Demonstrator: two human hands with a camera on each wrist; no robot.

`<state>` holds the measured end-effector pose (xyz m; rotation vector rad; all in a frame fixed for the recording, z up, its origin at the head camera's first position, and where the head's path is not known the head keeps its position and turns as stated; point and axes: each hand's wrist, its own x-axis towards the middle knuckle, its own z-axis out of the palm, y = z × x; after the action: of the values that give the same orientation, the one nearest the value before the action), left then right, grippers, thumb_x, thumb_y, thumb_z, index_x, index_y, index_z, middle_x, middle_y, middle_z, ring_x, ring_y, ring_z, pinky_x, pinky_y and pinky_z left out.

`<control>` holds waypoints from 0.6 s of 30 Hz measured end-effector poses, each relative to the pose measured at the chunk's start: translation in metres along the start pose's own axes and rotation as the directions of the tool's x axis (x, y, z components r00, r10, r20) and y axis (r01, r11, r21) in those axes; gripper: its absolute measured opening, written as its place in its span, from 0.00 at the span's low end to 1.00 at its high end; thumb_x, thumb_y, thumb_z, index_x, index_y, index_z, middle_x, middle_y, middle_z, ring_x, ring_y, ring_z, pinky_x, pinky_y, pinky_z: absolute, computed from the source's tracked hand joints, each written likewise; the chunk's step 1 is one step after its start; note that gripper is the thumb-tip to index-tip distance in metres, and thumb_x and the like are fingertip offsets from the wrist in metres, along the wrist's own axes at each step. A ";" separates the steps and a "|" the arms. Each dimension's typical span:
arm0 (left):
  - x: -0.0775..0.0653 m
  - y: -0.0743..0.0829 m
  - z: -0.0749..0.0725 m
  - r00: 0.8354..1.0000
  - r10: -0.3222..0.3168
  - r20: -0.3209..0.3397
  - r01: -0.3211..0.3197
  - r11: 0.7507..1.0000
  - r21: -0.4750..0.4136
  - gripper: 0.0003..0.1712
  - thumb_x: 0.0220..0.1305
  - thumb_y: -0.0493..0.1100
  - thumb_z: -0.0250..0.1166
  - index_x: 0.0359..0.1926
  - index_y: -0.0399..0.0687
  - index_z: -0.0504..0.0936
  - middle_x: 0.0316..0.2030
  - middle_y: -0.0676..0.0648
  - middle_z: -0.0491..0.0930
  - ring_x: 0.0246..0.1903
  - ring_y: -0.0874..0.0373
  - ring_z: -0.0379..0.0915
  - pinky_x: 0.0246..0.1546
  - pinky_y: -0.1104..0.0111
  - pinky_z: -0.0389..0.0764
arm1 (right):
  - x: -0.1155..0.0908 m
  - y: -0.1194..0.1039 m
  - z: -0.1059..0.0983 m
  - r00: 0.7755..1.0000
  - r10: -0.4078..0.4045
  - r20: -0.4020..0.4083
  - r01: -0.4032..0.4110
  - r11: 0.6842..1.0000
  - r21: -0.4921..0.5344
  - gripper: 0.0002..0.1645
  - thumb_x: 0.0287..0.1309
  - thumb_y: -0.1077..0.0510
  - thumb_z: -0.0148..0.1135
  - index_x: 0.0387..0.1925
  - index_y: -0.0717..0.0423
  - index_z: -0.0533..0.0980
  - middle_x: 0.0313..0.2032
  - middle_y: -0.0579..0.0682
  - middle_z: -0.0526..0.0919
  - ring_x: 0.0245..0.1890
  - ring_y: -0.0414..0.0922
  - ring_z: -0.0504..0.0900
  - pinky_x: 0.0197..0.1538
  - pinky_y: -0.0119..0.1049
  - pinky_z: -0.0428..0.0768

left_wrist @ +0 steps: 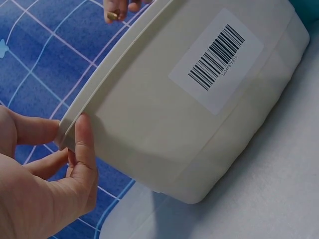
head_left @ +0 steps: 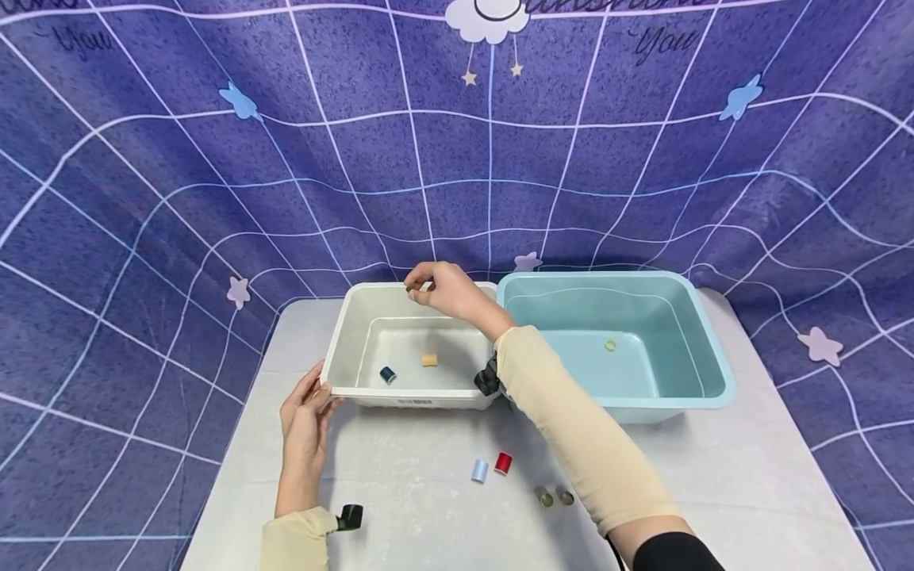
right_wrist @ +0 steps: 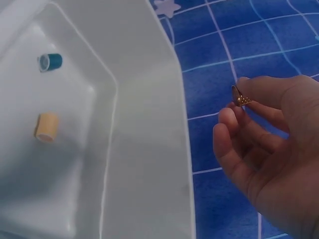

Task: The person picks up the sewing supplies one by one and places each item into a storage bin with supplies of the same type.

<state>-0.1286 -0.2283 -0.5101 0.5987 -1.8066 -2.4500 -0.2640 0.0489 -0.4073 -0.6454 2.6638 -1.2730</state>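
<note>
My left hand [head_left: 305,424] grips the front left corner of a white plastic basin [head_left: 336,333], thumb and fingers pinching its rim. Over the back edge of that basin, my right hand [head_left: 453,292] pinches a small gold-coloured thimble [right_wrist: 240,97] between thumb and fingertips. The thimble shows a dotted surface in the right wrist view, held up beside the basin's wall. Inside the basin lie a dark teal thread spool [head_left: 388,374] and a pale orange thread spool [head_left: 429,360], set apart on the floor.
A light blue basin [head_left: 714,357] stands against the white one, with a small yellow-green ring [head_left: 610,346] inside. On the table in front are a light blue spool [head_left: 480,471], a red spool [head_left: 503,463] and two metallic thimbles [head_left: 545,497]. A patterned purple curtain [head_left: 457,174] hangs behind.
</note>
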 end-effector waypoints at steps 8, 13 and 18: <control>0.000 0.001 0.001 1.000 0.004 -0.001 -0.004 1.000 0.000 0.29 0.76 0.29 0.54 0.75 0.40 0.69 0.57 0.46 0.76 0.45 0.65 0.82 0.43 0.79 0.89 | 0.011 0.016 0.006 0.998 0.041 0.040 -0.040 0.999 -0.035 0.12 0.69 0.59 0.67 0.52 0.55 0.85 0.48 0.53 0.88 0.49 0.49 0.85 0.52 0.37 0.85; 0.000 0.001 0.000 1.000 0.000 -0.001 0.000 1.000 -0.004 0.29 0.76 0.29 0.55 0.75 0.40 0.70 0.57 0.47 0.77 0.45 0.65 0.82 0.43 0.78 0.89 | 0.009 0.021 0.004 0.998 0.047 0.036 -0.047 0.999 -0.021 0.13 0.69 0.59 0.66 0.53 0.56 0.85 0.48 0.53 0.88 0.48 0.50 0.85 0.50 0.36 0.84; 0.000 0.000 0.000 1.000 0.000 -0.001 -0.001 1.000 -0.016 0.29 0.75 0.29 0.56 0.75 0.39 0.70 0.55 0.47 0.77 0.44 0.64 0.82 0.43 0.78 0.89 | 0.000 0.020 -0.010 0.999 0.039 -0.007 -0.039 0.999 0.017 0.13 0.69 0.58 0.67 0.52 0.54 0.85 0.48 0.52 0.88 0.47 0.50 0.85 0.51 0.37 0.85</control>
<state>-0.1284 -0.2285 -0.5105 0.5981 -1.7855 -2.4607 -0.2739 0.0672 -0.4160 -0.5843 2.6549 -1.2881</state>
